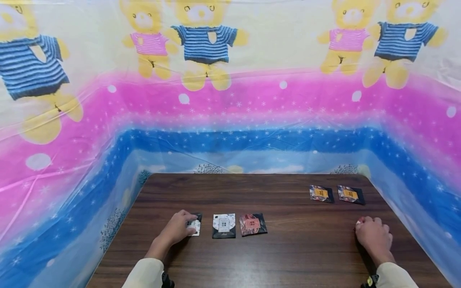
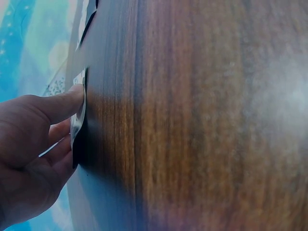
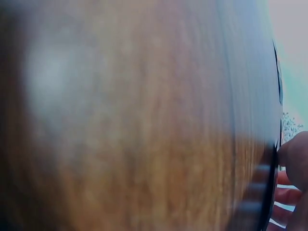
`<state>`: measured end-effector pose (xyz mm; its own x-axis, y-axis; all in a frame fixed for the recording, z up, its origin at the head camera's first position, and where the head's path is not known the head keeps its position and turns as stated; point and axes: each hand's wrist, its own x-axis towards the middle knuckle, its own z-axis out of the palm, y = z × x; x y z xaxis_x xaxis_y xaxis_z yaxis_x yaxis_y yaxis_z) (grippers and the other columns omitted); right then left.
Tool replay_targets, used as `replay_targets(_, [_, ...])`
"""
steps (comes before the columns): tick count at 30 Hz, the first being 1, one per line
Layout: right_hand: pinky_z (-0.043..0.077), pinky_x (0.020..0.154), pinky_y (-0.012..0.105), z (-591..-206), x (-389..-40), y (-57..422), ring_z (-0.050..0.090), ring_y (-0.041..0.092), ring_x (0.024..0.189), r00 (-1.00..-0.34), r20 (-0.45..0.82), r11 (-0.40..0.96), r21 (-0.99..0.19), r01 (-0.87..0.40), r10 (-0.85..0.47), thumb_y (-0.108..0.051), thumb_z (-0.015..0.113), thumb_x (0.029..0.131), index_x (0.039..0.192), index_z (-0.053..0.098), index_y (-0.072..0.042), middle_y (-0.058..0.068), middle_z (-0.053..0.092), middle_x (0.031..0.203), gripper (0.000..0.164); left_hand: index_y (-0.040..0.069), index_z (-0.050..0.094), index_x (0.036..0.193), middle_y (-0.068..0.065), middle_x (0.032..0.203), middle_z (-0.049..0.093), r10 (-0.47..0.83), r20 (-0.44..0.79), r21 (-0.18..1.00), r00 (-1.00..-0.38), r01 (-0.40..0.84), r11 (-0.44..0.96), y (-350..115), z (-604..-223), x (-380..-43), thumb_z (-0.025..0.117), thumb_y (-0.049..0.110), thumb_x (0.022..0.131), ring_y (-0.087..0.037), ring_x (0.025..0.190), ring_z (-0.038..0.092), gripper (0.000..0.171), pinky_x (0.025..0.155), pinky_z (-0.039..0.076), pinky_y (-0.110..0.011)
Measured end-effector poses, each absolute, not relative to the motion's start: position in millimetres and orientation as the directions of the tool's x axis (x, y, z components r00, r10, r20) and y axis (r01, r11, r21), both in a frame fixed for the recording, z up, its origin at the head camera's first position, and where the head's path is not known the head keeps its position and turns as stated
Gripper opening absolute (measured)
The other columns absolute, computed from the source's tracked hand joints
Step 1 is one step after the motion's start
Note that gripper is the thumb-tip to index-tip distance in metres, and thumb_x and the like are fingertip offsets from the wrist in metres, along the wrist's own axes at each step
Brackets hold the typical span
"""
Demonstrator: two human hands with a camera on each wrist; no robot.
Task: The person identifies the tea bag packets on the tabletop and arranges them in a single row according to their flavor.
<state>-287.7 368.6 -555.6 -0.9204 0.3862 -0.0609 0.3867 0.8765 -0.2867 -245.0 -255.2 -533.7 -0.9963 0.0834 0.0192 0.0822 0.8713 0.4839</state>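
At the left of the table, my left hand [image 1: 176,229] holds a small flat black-and-white packet [image 1: 196,226] by its edges, partly covering it. In the left wrist view, the thumb of the left hand [image 2: 36,139] presses on the packet [image 2: 79,115], with the other fingers behind it. Beside it lie another white-and-black packet [image 1: 224,226] and a red-and-black packet [image 1: 253,224]. My right hand [image 1: 374,237] is low over the table's right side, fingers curled round a mostly hidden packet; a reddish bit [image 1: 358,222] shows by the thumb.
Two orange-labelled dark packets [image 1: 321,193] [image 1: 351,195] lie side by side at the back right of the brown wooden table [image 1: 288,256]. A printed cloth [image 1: 230,140] with bears hangs around the table's back and sides.
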Motion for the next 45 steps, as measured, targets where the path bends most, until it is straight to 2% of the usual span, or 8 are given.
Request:
replay_targets(7, [0.041, 0.088, 0.07, -557.5, -289.8, 362.4, 0.044, 0.059, 0.11, -0.945, -0.01, 0.903, -0.291, 0.316, 0.327, -0.023, 0.043, 0.103, 0.132, 0.052, 0.011, 0.039, 0.045, 0.127, 0.046, 0.009, 0.072, 0.126, -0.01, 0.119, 0.064, 0.095, 0.026, 0.482, -0.995, 0.096, 0.871, -255.4, -533.7, -244.7, 0.081, 0.013, 0.086, -0.031, 0.114, 0.06, 0.041, 0.098, 0.051, -0.053])
replay_targets(17, [0.041, 0.093, 0.069, -561.0, -293.5, 352.1, 0.047, 0.057, 0.113, -0.967, 0.029, 0.92, -0.314, 0.233, 0.255, -0.022, 0.056, 0.1, 0.135, 0.056, 0.008, 0.038, 0.048, 0.131, 0.047, 0.01, 0.071, 0.128, -0.01, 0.12, 0.063, 0.083, 0.008, 0.508, -0.996, 0.076, 0.858, -254.1, -530.0, -243.3, 0.08, 0.012, 0.087, -0.031, 0.115, 0.06, 0.042, 0.098, 0.051, -0.053])
replay_targets(34, [0.042, 0.091, 0.07, -565.6, -290.7, 347.9, 0.05, 0.057, 0.109, -0.979, 0.107, 0.936, -0.329, 0.128, 0.171, -0.021, 0.057, 0.098, 0.131, 0.06, 0.009, 0.04, 0.05, 0.129, 0.045, 0.01, 0.071, 0.128, -0.01, 0.122, 0.063, 0.061, 0.008, 0.495, -0.998, 0.057, 0.867, -251.4, -530.5, -241.3, 0.079, 0.013, 0.088, -0.031, 0.116, 0.059, 0.041, 0.1, 0.051, -0.054])
replay_targets(41, [0.043, 0.091, 0.069, -565.4, -291.4, 346.7, 0.05, 0.057, 0.11, -0.987, 0.091, 0.945, -0.311, 0.099, 0.133, -0.01, 0.052, 0.096, 0.136, 0.057, 0.009, 0.039, 0.051, 0.13, 0.045, 0.01, 0.072, 0.128, -0.011, 0.122, 0.063, 0.061, 0.009, 0.495, -0.998, 0.057, 0.867, -252.2, -531.5, -241.8, 0.08, 0.013, 0.088, -0.031, 0.116, 0.059, 0.041, 0.1, 0.051, -0.054])
replay_targets(45, [0.042, 0.092, 0.067, -566.4, -292.0, 345.6, 0.05, 0.054, 0.109, -0.986, 0.094, 0.941, -0.325, 0.097, 0.135, -0.014, 0.056, 0.097, 0.136, 0.058, 0.009, 0.037, 0.052, 0.128, 0.045, 0.01, 0.072, 0.128, -0.011, 0.121, 0.063, 0.071, 0.016, 0.492, -0.997, 0.07, 0.868, -252.8, -531.4, -243.1, 0.08, 0.014, 0.088, -0.031, 0.115, 0.06, 0.041, 0.099, 0.051, -0.054])
